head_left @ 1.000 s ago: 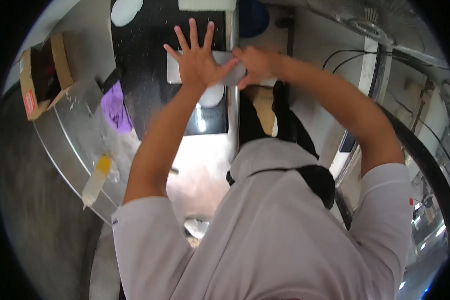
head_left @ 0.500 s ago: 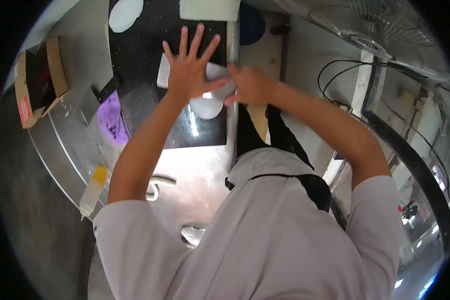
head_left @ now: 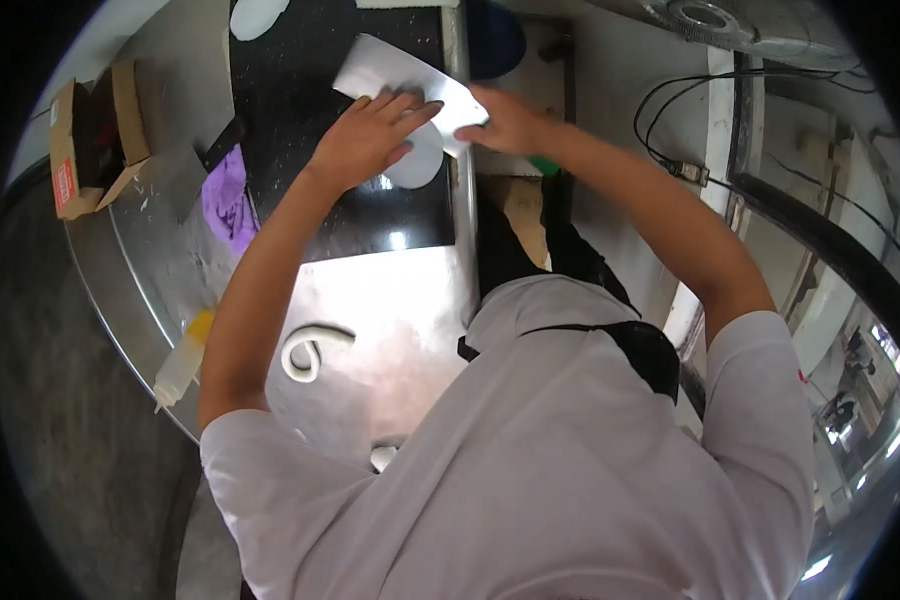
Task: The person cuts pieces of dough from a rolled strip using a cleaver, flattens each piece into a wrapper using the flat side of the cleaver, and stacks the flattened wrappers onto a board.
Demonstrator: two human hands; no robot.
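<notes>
My right hand (head_left: 508,120) is closed at the near right end of a wide, shiny metal blade (head_left: 390,70) that looks like a cleaver; its handle is mostly hidden in the hand. The blade slants over the black board (head_left: 300,150). My left hand (head_left: 362,138) is at the blade's lower edge, thumb apart from the bent fingers and nothing visibly gripped. Just beside its thumb lies a thin white round sheet (head_left: 415,168), like flattened dough, partly under the blade and fingers. Another white round (head_left: 257,15) lies at the board's far left.
On the metal table (head_left: 390,300) are a curled white dough strip (head_left: 300,355), a purple cloth (head_left: 228,205), a squeeze bottle (head_left: 183,358) with a yellow top and an open cardboard box (head_left: 135,120). A fan (head_left: 705,20) and cables (head_left: 660,110) are at the right.
My left hand, spread flat over the blade before, has drawn back to its lower edge with fingers bent. The blade has turned and shows more of its bright face. The camera view has shifted.
</notes>
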